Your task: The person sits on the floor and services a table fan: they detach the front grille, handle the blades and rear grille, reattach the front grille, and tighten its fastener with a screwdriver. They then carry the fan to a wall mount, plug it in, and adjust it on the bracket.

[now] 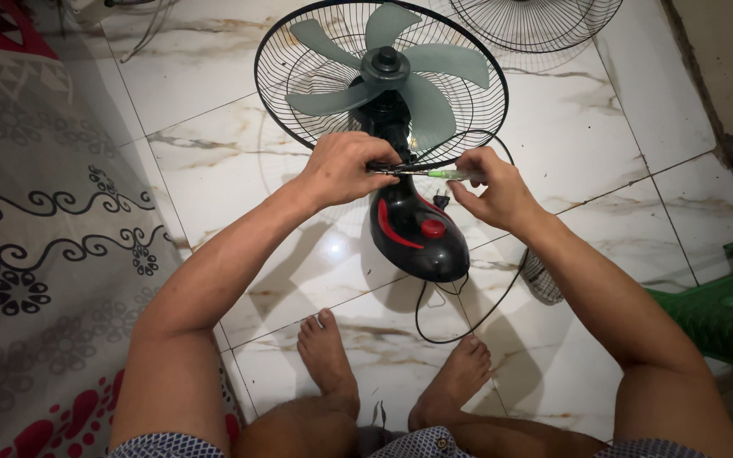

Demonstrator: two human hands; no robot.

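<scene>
Marble tile floor [239, 178] here, patterned mat [36, 254] along its left edge. A fan [400, 170] lies flat mid-floor, base [422, 229] toward the bare feet and its rear grille [299, 85] with the blades [383, 72] toward the top edge. Left hand [345, 165] is clenched on the fan's neck. Right hand [494, 191] pinches a green-handled screwdriver [434, 173], shaft pointing at the neck. Loose grille [536, 21] top right, green stool [723, 309] by the right edge.

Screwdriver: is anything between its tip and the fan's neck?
Nothing visible. The right hand holds the green-handled screwdriver level, and its shaft runs straight to the fan neck, where the left hand grips.
</scene>
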